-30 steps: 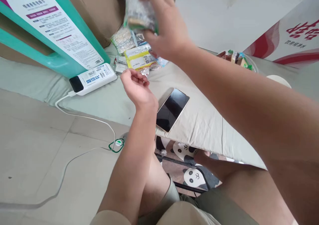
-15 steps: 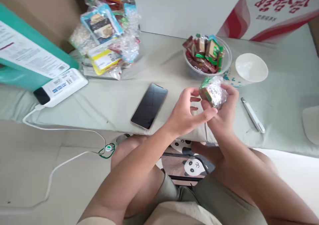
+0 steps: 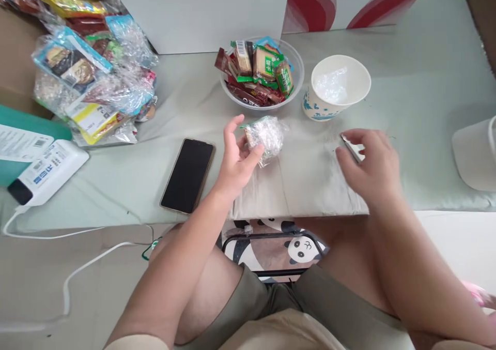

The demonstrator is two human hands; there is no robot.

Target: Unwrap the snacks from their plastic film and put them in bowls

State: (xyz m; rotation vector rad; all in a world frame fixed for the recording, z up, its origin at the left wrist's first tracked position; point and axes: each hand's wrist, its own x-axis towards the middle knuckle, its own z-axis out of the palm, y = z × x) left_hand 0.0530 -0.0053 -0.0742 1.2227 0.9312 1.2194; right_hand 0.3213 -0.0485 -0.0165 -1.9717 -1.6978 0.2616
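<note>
My left hand (image 3: 236, 156) holds a small snack packet (image 3: 264, 135) in clear crinkly wrap with a green edge, just above the pale green cloth (image 3: 302, 179). My right hand (image 3: 370, 164) lies over a thin white pen-like tool (image 3: 351, 147) on the cloth, fingers curled down onto it. A clear bowl (image 3: 296, 65) full of wrapped snacks sits behind the packet. Beside the bowl stands a white paper cup (image 3: 341, 89) with clear wrap inside.
A black phone (image 3: 188, 174) lies left of my left hand. A heap of bagged snacks (image 3: 91, 81) sits at the back left. A white power bank (image 3: 42, 171) with a cable is at the far left, a white container (image 3: 476, 153) at the right edge.
The packet came down from the snack heap to the cloth and passed to my left hand. My right hand let go and moved right onto the white tool. The view swung right.
</note>
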